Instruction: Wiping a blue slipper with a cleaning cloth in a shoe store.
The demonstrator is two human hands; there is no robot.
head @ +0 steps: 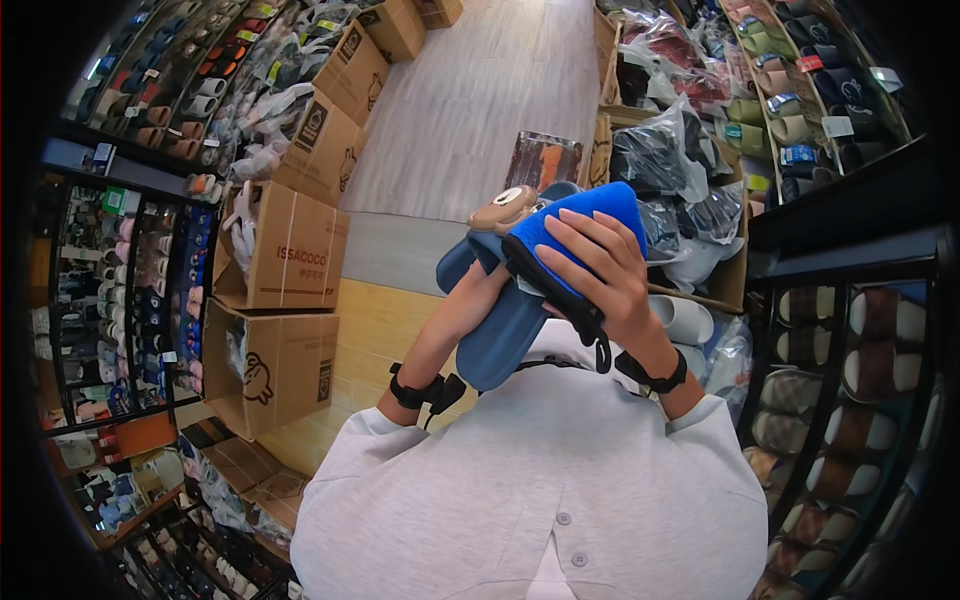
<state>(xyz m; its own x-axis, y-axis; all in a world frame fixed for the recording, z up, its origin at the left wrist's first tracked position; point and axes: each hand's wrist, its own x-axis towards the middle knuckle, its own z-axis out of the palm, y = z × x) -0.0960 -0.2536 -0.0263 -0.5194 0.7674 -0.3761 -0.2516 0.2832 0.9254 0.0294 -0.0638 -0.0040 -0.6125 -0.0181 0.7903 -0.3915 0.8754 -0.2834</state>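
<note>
A pair of blue-grey slide slippers (501,349) is held up in front of my chest. A brown bear-head ornament (501,210) sits on the strap of one. My left hand (491,271) reaches in at the slippers and supports them; its fingers are hidden behind the strap and the cloth. Fingers spread across its top, my right hand (600,262) grips a bright blue plush cleaning cloth or mitt (592,201) with black edging and a hanging black loop. The cloth lies against the slippers and covers part of them. Both wrists wear black bands.
Open cardboard boxes (281,247) of bagged goods line the left side. At right, another carton (697,289) holds plastic-wrapped footwear, with pale slippers (681,319) beside it. Slipper display racks (832,405) flank both sides. A brown patterned box or stool (544,159) stands on the wood-look floor (480,112).
</note>
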